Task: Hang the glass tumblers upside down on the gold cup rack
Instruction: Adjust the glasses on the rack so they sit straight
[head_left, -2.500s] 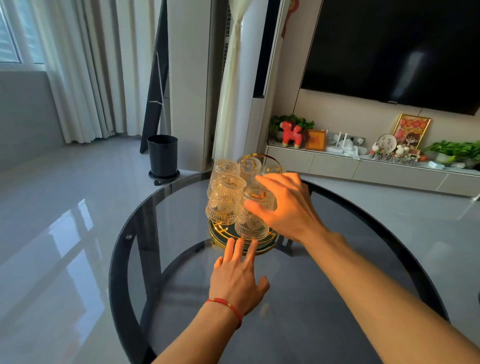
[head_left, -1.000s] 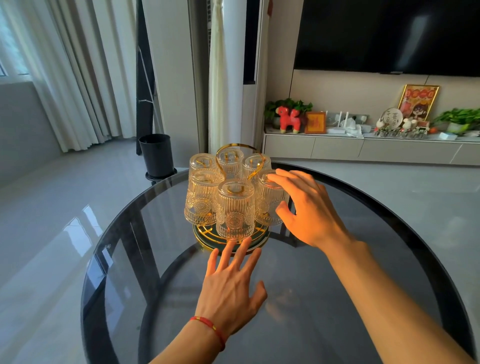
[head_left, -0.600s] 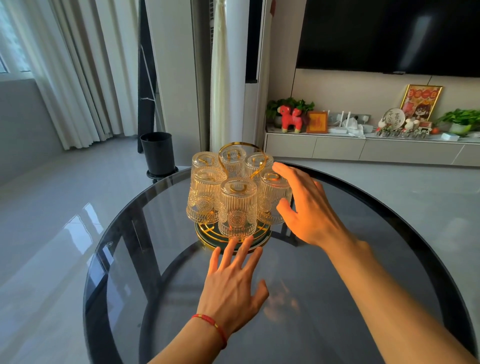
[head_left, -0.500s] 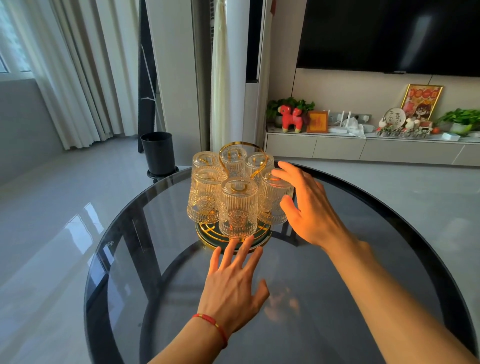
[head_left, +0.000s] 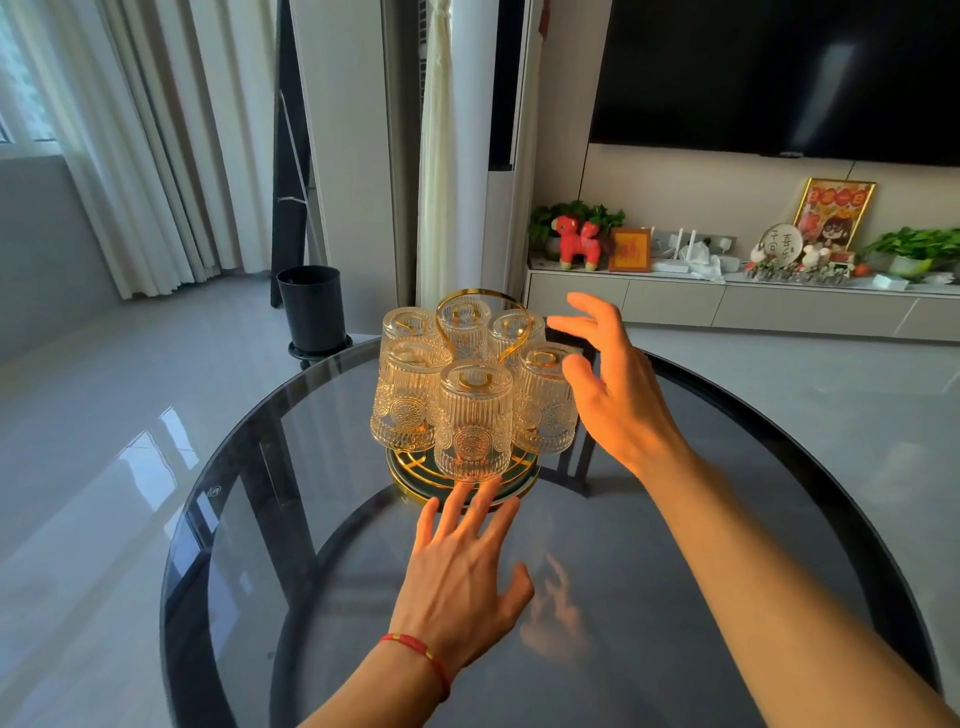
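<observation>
Daylight pours in from the window (head_left: 21, 98) on the left, bright and warm, throwing white glare across the glossy floor (head_left: 130, 467) and sheen on the glass table (head_left: 727, 545); walls and curtains bow at the edges; everything looks sharp

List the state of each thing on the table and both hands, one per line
Glass tumblers: six, all upside down on the rack.
Gold cup rack: upright on the table, every visible peg filled.
Left hand: open, fingers spread, fingertips at the rack's base.
Right hand: open, empty, beside the right-side tumbler, contact unclear.
Glass table: holds only the rack.
Television: screen dark.
</observation>
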